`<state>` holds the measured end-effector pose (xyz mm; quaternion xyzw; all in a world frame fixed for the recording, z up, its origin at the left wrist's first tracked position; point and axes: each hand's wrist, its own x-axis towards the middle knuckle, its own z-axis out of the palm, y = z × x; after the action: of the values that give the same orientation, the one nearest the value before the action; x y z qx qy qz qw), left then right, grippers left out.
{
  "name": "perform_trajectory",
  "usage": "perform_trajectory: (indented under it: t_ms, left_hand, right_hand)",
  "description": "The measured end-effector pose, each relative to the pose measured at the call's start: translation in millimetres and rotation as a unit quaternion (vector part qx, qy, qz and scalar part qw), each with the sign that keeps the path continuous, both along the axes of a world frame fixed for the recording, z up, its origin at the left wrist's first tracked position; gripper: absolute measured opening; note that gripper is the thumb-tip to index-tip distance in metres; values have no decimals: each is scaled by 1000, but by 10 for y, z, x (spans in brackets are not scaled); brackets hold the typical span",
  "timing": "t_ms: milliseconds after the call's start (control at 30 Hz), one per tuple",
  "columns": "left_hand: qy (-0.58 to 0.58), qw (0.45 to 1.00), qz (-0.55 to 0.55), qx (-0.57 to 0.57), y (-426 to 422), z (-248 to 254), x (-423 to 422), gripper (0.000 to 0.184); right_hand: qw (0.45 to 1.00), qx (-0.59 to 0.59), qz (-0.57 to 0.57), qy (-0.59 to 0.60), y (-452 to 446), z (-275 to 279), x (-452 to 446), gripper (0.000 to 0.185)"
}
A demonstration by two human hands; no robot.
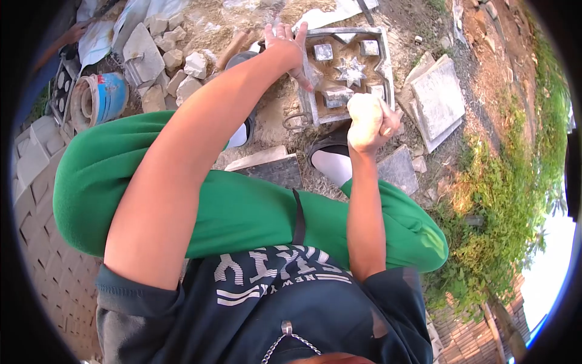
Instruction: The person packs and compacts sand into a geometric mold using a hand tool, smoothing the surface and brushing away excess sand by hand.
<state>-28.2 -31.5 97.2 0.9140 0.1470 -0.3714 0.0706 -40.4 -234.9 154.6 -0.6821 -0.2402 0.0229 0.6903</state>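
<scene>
A square grey mould (388, 67) lies on the sandy ground ahead of me. Inside it are a star-shaped piece (350, 71) and several small blocks, with brown material between them. My left hand (286, 51) has its fingers spread at the mould's left side, the thumb reaching over that edge. Above the lower right corner, my right hand (368, 123) is closed in a fist. Bright glare washes out its back, and whatever the fingers may hold is hidden. A bent metal handle (296, 121) sticks out near the mould's lower left corner.
Broken stones (182, 70) and a blue bucket (111, 97) stand at the left. Flat slabs (438, 100) are stacked at the right, and another slab (397, 170) lies near my foot. Another person's hand (76, 31) shows at the upper left. Plants (485, 224) grow at the right.
</scene>
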Motion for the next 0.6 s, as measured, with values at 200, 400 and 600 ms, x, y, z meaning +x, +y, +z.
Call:
perform_trajectory:
  t_ms: [200,400,600]
  left_hand:
    - [14,1000,6,-25,-26,21,5,167]
    - [24,998,29,-40,-26,17,36,166]
    - [19,997,39,-57,-15,27,10,166]
  right_hand:
    - [987,28,141,73,-27,115,166,35]
    - [986,37,99,131,159,-121,193,36]
    - [978,149,30,142,218,145,132,38]
